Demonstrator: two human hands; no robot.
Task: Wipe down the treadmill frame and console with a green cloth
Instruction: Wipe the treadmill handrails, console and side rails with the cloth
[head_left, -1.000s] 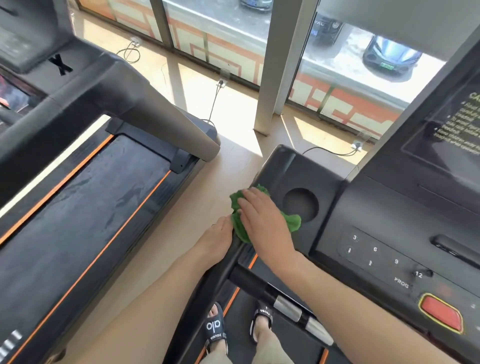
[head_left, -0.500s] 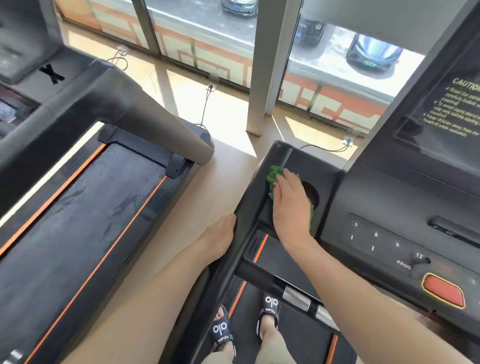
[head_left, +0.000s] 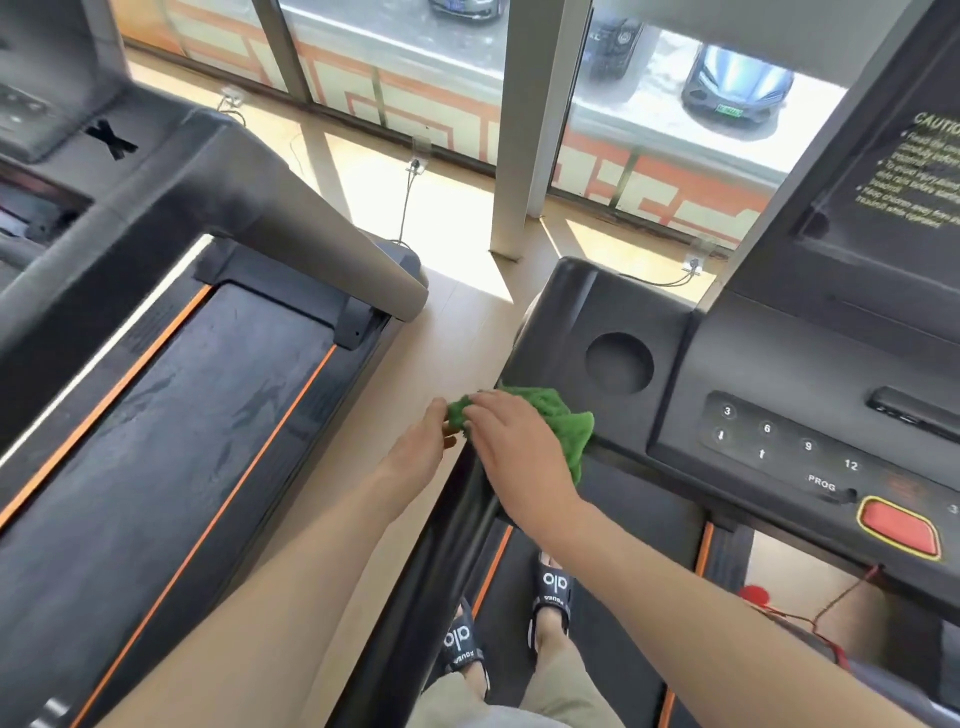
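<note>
The green cloth (head_left: 558, 421) lies bunched on the near left corner of the black treadmill console (head_left: 769, 364), just below its round cup holder (head_left: 619, 362). My right hand (head_left: 514, 447) lies flat on the cloth with fingers stretched toward its left end. My left hand (head_left: 423, 447) is beside the console's left edge, and its fingertips pinch the cloth's left tip. The number keypad (head_left: 779, 441) and the red stop button (head_left: 898, 527) sit to the right. The frame handrail (head_left: 457, 525) runs down under my right wrist.
A second treadmill (head_left: 171, 415) with a grey upright stands at the left across a strip of wooden floor. Windows and a white pillar (head_left: 524, 130) are ahead. My feet in black sandals stand on the belt below. A red safety cord (head_left: 810, 613) hangs at the lower right.
My right hand has dragged the cloth back from the cup holder toward the console's near left corner. My left hand has risen from the handrail and taken the cloth's left tip.
</note>
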